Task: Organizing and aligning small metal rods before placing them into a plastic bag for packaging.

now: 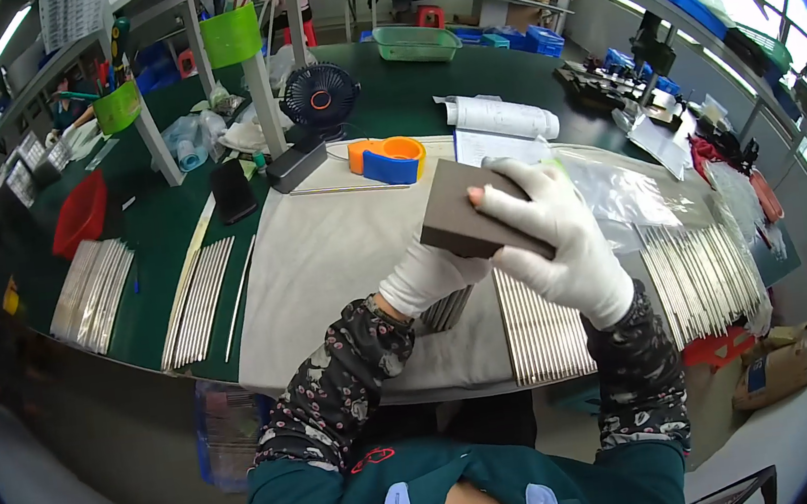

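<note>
Right hand [553,225] grasps the block [454,208]; left hand [427,277] meets its underside, closure hidden; rods [539,331] lie bodyward of the grip.

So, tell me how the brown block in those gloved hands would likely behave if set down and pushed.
The brown block is probably stiff: its edges look straight with the right hand on it. Flat faces and sharp corners suggest it would slide rather than roll. Its dull, matte surface hints that it may not be very slippery.
</note>
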Tool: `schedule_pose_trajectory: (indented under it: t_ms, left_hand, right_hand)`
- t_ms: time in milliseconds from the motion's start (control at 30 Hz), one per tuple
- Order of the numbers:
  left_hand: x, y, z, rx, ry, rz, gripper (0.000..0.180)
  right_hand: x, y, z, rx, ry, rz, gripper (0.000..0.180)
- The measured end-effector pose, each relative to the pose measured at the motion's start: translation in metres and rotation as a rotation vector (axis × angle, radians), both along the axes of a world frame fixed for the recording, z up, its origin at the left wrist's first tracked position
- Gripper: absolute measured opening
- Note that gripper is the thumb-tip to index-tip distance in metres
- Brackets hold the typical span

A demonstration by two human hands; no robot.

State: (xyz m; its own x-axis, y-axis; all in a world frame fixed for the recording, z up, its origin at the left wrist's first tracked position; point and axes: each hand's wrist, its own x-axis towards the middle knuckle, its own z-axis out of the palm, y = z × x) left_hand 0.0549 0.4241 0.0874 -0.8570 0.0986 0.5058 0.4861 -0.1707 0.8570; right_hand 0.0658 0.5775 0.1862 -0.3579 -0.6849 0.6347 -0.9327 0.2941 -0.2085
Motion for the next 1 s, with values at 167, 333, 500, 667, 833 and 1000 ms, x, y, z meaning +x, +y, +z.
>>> schedule_pose_trajectory:
  t_ms: [167, 333, 500, 667, 833, 1000]
  left_hand:
    - [0.005, 0.004, 0.0, -0.016, 0.037, -0.052, 0.045]
    - [0.007, -0.002, 0.004, -0.03, -0.115, -0.072, 0.05]
    - [0.015, 0.004, 0.002, 0.178, -0.042, -0.037, 0.052]
    - [0.005, -0.002, -0.002, -0.008, -0.08, -0.106, 0.049]
    - [0.006, -0.006, -0.003, -0.022, -0.073, -0.087, 0.049]
    - [0.008, -0.006, 0.003, 0.027, -0.131, -0.174, 0.045]
  right_hand:
    - [-0.027, 0.02, 0.005, -0.109, 0.143, -0.298, 0.037]
    - [-0.044, 0.004, 0.005, 0.06, 0.219, -0.526, 0.033]
    - [-0.026, -0.009, -0.009, -0.098, -0.017, 0.086, 0.04]
    - [-0.095, 0.003, -0.106, 0.058, -0.123, -0.411, 0.038]
    - [-0.085, -0.007, -0.143, 0.139, -0.071, -0.443, 0.048]
    - [-0.044, 0.005, -0.061, -0.433, -0.754, 0.185, 0.042]
